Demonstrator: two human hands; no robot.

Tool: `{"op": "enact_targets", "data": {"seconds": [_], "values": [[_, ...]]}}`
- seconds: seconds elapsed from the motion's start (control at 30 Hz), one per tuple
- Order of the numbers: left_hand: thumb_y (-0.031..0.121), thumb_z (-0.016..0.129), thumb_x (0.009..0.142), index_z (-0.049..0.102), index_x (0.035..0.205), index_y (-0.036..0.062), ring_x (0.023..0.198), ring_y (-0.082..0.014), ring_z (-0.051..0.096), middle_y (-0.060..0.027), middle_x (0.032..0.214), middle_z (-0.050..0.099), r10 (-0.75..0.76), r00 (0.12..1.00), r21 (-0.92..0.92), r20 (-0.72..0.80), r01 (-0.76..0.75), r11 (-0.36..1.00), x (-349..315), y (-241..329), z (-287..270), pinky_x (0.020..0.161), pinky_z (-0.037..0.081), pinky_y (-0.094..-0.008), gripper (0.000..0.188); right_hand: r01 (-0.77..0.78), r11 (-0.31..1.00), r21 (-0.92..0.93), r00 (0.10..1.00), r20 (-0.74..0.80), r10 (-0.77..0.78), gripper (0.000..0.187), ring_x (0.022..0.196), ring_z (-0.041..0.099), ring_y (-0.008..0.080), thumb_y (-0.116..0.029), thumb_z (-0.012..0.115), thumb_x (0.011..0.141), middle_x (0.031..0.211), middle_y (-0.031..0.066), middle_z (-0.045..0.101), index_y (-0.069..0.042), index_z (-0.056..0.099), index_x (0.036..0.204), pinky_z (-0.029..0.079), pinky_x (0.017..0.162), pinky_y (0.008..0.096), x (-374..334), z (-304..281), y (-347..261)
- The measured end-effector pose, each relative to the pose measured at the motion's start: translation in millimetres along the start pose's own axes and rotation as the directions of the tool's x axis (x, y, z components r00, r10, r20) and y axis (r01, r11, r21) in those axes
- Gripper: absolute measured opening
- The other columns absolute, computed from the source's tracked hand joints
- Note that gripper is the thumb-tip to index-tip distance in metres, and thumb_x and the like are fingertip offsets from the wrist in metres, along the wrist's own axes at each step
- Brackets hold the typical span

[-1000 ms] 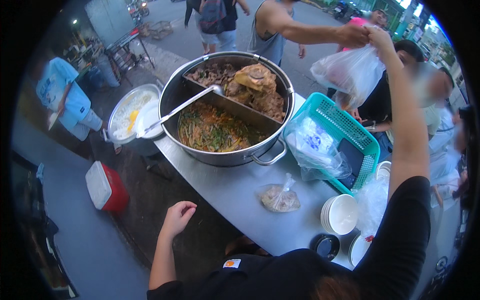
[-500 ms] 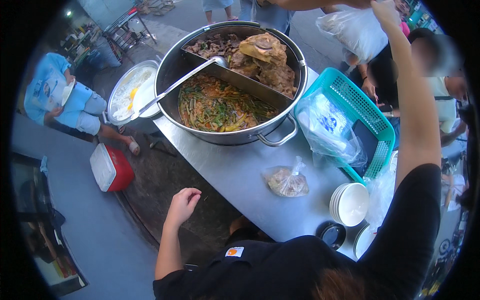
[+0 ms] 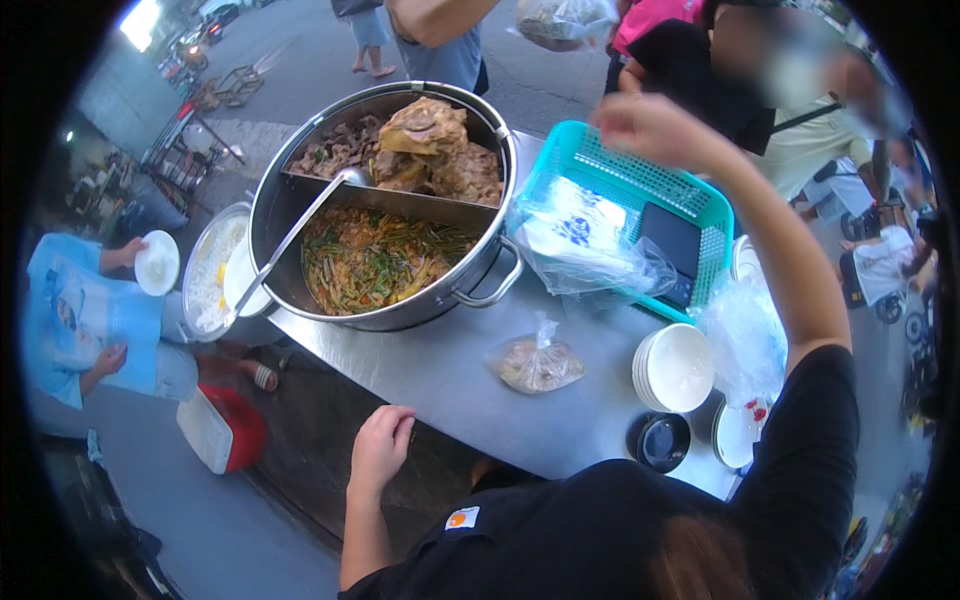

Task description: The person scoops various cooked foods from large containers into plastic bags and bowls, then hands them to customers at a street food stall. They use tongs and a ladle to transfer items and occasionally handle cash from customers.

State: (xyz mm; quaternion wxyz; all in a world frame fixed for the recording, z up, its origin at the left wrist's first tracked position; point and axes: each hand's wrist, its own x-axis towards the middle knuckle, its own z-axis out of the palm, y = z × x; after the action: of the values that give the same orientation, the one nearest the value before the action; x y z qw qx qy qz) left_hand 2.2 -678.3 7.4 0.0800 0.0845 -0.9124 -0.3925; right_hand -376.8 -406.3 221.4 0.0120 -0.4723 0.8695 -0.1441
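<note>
My left hand (image 3: 381,445) hangs by the near edge of the metal table (image 3: 425,370), fingers curled together and nothing seen in them. Over the far right corner of the teal basket (image 3: 722,225) is my right hand (image 3: 655,130), smeared by motion, its fingers seeming bent. The basket holds clear plastic bags (image 3: 590,225) and a dark flat object (image 3: 672,245). A divided steel pot (image 3: 400,322) holds meat (image 3: 430,150) behind and vegetable stew (image 3: 375,262) in front, with a ladle (image 3: 300,235) resting across. A knotted bag of food (image 3: 540,363) lies on the table.
Stacked white bowls (image 3: 680,368), a black bowl (image 3: 662,442) and crumpled plastic (image 3: 745,335) sit at the right. A rice basin (image 3: 205,285) is left of the pot. One person in light blue (image 3: 110,310) holds a plate (image 3: 157,262); others stand across the table.
My right hand has come down and left, away from the hanging plastic bag, which is now apart from it, farther off. My left hand has hardly moved. The view has shifted.
</note>
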Motion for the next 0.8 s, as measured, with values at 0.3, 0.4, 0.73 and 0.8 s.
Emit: {"op": "enact_targets", "data": {"seconds": [0.3, 0.4, 0.73, 0.8], "values": [[0.005, 0.069, 0.073, 0.061, 0.102, 0.0064, 0.1, -0.0323, 0.056, -0.0129, 0.108, 0.057, 0.595, 0.789, 0.018, -0.154, -0.599, 0.8, 86, 102, 17, 0.084, 0.046, -0.038, 0.03, -0.403, 0.869, 0.287, 0.902, 0.284, 0.325, 0.034, 0.084, 0.065, 0.0207, -0.017, 0.059, 0.082, 0.09, 0.0139, 0.067, 0.001, 0.061, 0.11, 0.049, 0.076, 0.0303, -64, 56, -35], [0.016, 0.077, 0.066, 0.045, 0.127, 0.0089, 0.116, -0.0354, 0.045, -0.0156, 0.126, 0.047, 0.686, 0.652, 0.184, -0.324, -0.668, 0.722, 142, 143, 37, 0.096, 0.038, -0.0425, 0.069, -0.251, 0.898, 0.362, 0.949, -0.093, 0.303, 0.027, 0.072, 0.066, 0.023, -0.016, 0.06, 0.078, 0.079, 0.0139, 0.067, -0.002, 0.066, 0.101, 0.051, 0.068, 0.0319, -57, 50, -33], [0.023, 0.064, 0.079, 0.067, 0.095, 0.0075, 0.081, -0.0338, 0.064, -0.0175, 0.085, 0.066, 0.509, 0.853, 0.195, -0.117, -0.483, 0.854, 293, 205, 68, 0.072, 0.049, -0.0424, 0.023, -0.05, 0.911, 0.409, 0.667, -0.665, 0.335, 0.014, 0.077, 0.064, 0.0281, -0.005, 0.055, 0.079, 0.084, 0.0159, 0.065, -0.002, 0.061, 0.09, 0.05, 0.069, 0.0344, -104, 77, -35], [0.023, 0.066, 0.077, 0.067, 0.097, 0.006, 0.082, -0.0338, 0.064, -0.018, 0.086, 0.066, 0.551, 0.832, 0.178, -0.061, -0.534, 0.827, 301, 210, 68, 0.073, 0.049, -0.0416, 0.026, -0.146, 0.904, 0.402, 0.846, -0.423, 0.325, 0.015, 0.075, 0.063, 0.0206, -0.001, 0.052, 0.078, 0.082, 0.0128, 0.065, -0.001, 0.06, 0.09, 0.049, 0.068, 0.0301, -117, 100, -30]]}}
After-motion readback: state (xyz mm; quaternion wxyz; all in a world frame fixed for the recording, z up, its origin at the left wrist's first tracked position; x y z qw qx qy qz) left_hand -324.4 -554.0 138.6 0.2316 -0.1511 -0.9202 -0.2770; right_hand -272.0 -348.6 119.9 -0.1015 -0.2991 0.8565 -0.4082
